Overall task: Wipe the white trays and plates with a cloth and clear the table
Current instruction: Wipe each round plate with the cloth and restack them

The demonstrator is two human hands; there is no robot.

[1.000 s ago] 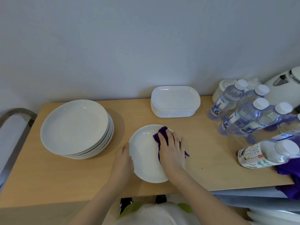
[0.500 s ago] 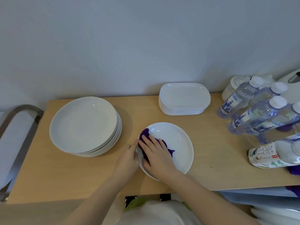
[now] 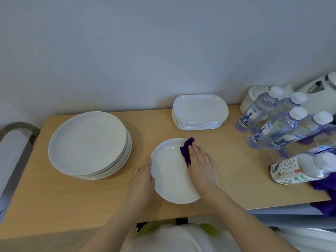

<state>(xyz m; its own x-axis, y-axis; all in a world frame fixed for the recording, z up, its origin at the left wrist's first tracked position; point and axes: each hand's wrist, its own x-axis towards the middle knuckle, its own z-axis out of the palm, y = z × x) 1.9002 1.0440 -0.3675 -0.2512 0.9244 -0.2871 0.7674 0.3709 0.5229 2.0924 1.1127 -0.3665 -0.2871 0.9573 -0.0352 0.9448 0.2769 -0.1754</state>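
Observation:
A single white round plate (image 3: 171, 177) lies on the wooden table (image 3: 54, 197) in front of me. My right hand (image 3: 201, 164) presses a purple cloth (image 3: 186, 150) flat against the plate's upper right part, fingers straight. My left hand (image 3: 142, 179) rests against the plate's left rim and steadies it. A stack of several larger white round plates (image 3: 87, 142) stands to the left. A stack of several white rounded-rectangle trays (image 3: 200, 110) stands at the back by the wall.
Several clear water bottles (image 3: 276, 124) crowd the right side, with a labelled drink bottle (image 3: 300, 169) lying on its side. A white kettle (image 3: 321, 93) and a white jar (image 3: 252, 99) stand behind them. More purple fabric (image 3: 325, 186) hangs at the right edge. A metal rail (image 3: 16, 130) curves at the left.
My right hand has swept the cloth from the plate's left side up to its upper right. The left hand stays at the left rim.

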